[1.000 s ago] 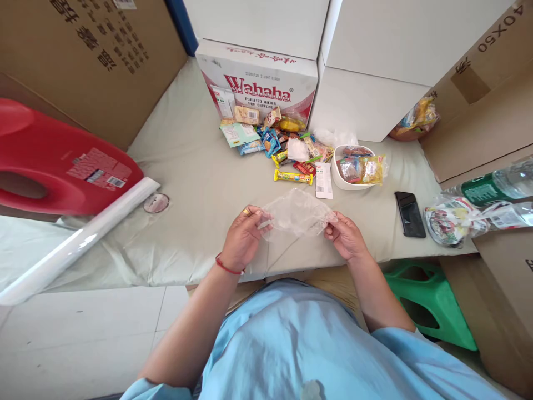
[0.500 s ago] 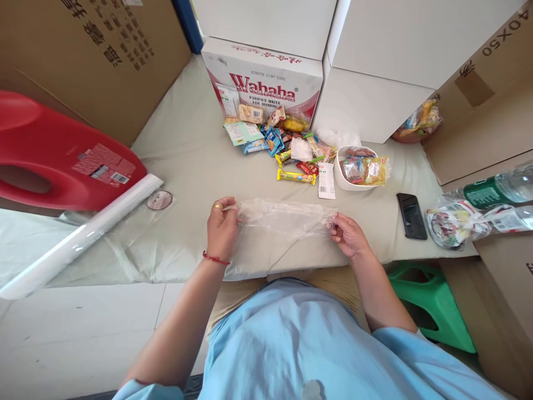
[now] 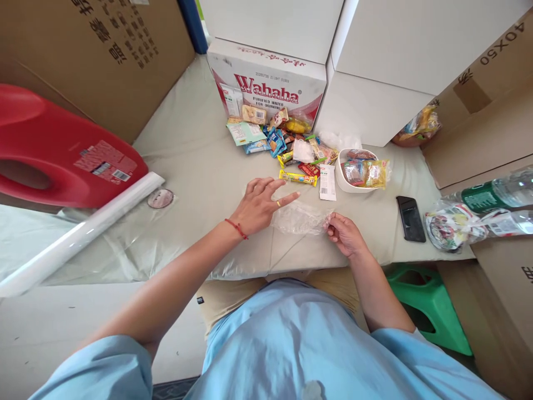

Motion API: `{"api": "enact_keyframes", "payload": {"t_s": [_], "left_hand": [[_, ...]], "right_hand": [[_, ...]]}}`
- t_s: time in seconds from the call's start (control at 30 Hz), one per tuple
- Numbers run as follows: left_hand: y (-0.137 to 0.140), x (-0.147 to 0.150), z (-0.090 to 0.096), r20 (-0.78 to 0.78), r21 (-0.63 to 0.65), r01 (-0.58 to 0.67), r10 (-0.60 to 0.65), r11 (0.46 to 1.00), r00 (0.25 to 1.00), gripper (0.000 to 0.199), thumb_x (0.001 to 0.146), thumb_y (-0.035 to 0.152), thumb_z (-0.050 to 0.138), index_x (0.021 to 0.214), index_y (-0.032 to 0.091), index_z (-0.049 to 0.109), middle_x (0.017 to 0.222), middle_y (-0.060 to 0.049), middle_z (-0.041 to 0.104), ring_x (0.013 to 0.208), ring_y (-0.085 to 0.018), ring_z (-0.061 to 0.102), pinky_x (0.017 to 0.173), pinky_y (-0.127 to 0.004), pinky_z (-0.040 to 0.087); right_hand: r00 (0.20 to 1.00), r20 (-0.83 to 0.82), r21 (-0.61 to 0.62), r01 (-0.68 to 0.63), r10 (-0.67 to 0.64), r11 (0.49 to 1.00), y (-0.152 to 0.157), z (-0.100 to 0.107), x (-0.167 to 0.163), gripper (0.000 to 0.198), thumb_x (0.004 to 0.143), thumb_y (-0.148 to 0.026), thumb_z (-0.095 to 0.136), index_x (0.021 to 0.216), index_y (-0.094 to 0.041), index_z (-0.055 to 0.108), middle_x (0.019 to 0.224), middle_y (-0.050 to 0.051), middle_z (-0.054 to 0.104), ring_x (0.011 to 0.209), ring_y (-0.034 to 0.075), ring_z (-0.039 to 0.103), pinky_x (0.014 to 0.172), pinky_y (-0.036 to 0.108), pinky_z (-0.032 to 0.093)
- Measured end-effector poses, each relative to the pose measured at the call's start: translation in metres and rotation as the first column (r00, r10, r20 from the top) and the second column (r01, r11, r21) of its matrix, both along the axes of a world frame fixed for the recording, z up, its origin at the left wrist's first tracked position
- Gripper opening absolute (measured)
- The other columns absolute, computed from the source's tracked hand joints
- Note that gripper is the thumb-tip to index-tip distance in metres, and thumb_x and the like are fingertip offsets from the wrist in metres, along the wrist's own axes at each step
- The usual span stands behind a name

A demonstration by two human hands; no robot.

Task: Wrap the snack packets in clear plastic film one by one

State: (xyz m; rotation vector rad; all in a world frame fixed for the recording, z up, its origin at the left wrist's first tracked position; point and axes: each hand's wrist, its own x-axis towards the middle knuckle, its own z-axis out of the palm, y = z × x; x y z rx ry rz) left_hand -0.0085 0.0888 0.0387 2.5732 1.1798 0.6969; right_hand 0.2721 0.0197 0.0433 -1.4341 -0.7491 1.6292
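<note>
My right hand (image 3: 345, 233) pinches one end of a clear plastic bag (image 3: 300, 218) above the table's front part. My left hand (image 3: 263, 205) is open, fingers spread, over the bag's other end; whether it touches the film I cannot tell. Just beyond the fingertips lies a yellow snack bar (image 3: 298, 178). A white packet (image 3: 327, 182) lies to its right. Behind them is a pile of wrapped snacks (image 3: 277, 141). A white bowl (image 3: 347, 185) holding several packaged snacks stands right of the pile.
A red jug (image 3: 62, 150) and a white plastic roll (image 3: 83, 233) are at the left. A Wahaba-fronted carton (image 3: 270, 83) stands behind the snacks. At the right are a black phone (image 3: 411, 219), plastic bottles (image 3: 495, 191) and, below the table, a green stool (image 3: 433, 311).
My left hand has let go of the bag's left end and moved right, fingers spreading. The bag is less stretched. My right hand keeps its pinch.
</note>
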Motion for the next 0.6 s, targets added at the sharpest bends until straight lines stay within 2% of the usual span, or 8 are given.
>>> {"api": "enact_keyframes", "payload": {"t_s": [0.1, 0.17, 0.3, 0.37, 0.43, 0.53, 0.6], "left_hand": [[0.013, 0.008, 0.007, 0.009, -0.077, 0.067, -0.067, 0.995, 0.998, 0.031, 0.088, 0.018, 0.056, 0.105, 0.031, 0.078, 0.131, -0.009, 0.065, 0.137, -0.031, 0.045, 0.119, -0.059, 0.021], [0.017, 0.009, 0.015, 0.047, -0.102, 0.075, -0.071, 0.992, 0.996, 0.015, 0.087, 0.028, 0.062, 0.083, 0.025, 0.076, 0.128, -0.009, 0.065, 0.143, -0.035, 0.038, 0.122, -0.061, 0.014], [0.010, 0.001, 0.036, 0.150, -0.165, 0.099, -0.074, 0.981, 0.986, 0.026, 0.080, 0.043, 0.073, 0.062, 0.024, 0.068, 0.133, -0.006, 0.066, 0.158, -0.038, 0.016, 0.125, -0.061, -0.009], [0.000, -0.006, 0.047, 0.209, -0.284, 0.120, -0.060, 0.951, 0.976, 0.036, 0.080, 0.049, 0.074, 0.056, 0.024, 0.065, 0.127, -0.007, 0.071, 0.159, -0.037, 0.019, 0.126, -0.062, -0.010], [-0.012, -0.011, 0.058, 0.297, -0.457, 0.153, -0.011, 0.876, 0.955, 0.042, 0.079, 0.056, 0.074, 0.052, 0.025, 0.064, 0.112, -0.008, 0.076, 0.153, -0.036, 0.036, 0.127, -0.062, 0.000], [-0.027, -0.018, 0.068, 0.430, -0.669, 0.193, 0.162, 0.717, 0.888, 0.047, 0.076, 0.063, 0.077, 0.050, 0.026, 0.065, 0.090, -0.010, 0.077, 0.130, -0.035, 0.061, 0.123, -0.059, 0.028], [-0.031, -0.021, 0.066, 0.486, -0.714, 0.170, 0.306, 0.680, 0.819, 0.050, 0.076, 0.068, 0.076, 0.051, 0.026, 0.066, 0.090, -0.011, 0.077, 0.126, -0.035, 0.063, 0.117, -0.056, 0.039]], "right_hand": [[1.000, 0.025, 0.005, -0.015, 0.015, 1.000, -0.001, -0.004, 0.001, 0.039, 0.063, -0.046, 0.086, 0.074, -0.020, 0.059, 0.066, -0.003, 0.059, 0.051, 0.007, 0.041, 0.040, 0.018, 0.024], [0.998, 0.061, 0.045, -0.004, 0.002, 0.999, -0.001, -0.007, 0.005, 0.039, 0.064, -0.048, 0.085, 0.073, -0.020, 0.060, 0.069, -0.002, 0.060, 0.056, 0.009, 0.045, 0.045, 0.020, 0.033], [0.989, 0.139, 0.199, 0.019, -0.048, 0.980, 0.002, -0.009, 0.018, 0.038, 0.067, -0.052, 0.085, 0.071, -0.021, 0.062, 0.075, -0.001, 0.062, 0.072, 0.013, 0.055, 0.067, 0.025, 0.048], [0.990, 0.132, 0.221, 0.013, -0.043, 0.975, 0.006, -0.006, 0.027, 0.040, 0.067, -0.055, 0.086, 0.074, -0.022, 0.063, 0.079, 0.000, 0.066, 0.078, 0.016, 0.059, 0.073, 0.028, 0.050], [0.994, 0.107, 0.202, -0.005, -0.017, 0.979, 0.012, 0.000, 0.036, 0.044, 0.066, -0.057, 0.087, 0.077, -0.023, 0.063, 0.079, 0.000, 0.067, 0.077, 0.016, 0.061, 0.072, 0.030, 0.051], [0.991, 0.107, 0.180, -0.104, 0.086, 0.978, 0.029, 0.011, 0.049, 0.046, 0.068, -0.058, 0.087, 0.078, -0.023, 0.059, 0.065, -0.004, 0.060, 0.060, 0.012, 0.053, 0.060, 0.027, 0.045], [0.974, 0.121, 0.180, -0.213, 0.194, 0.960, 0.047, 0.016, 0.057, 0.045, 0.070, -0.057, 0.086, 0.079, -0.022, 0.059, 0.055, -0.007, 0.051, 0.051, 0.010, 0.043, 0.053, 0.025, 0.037]]}}
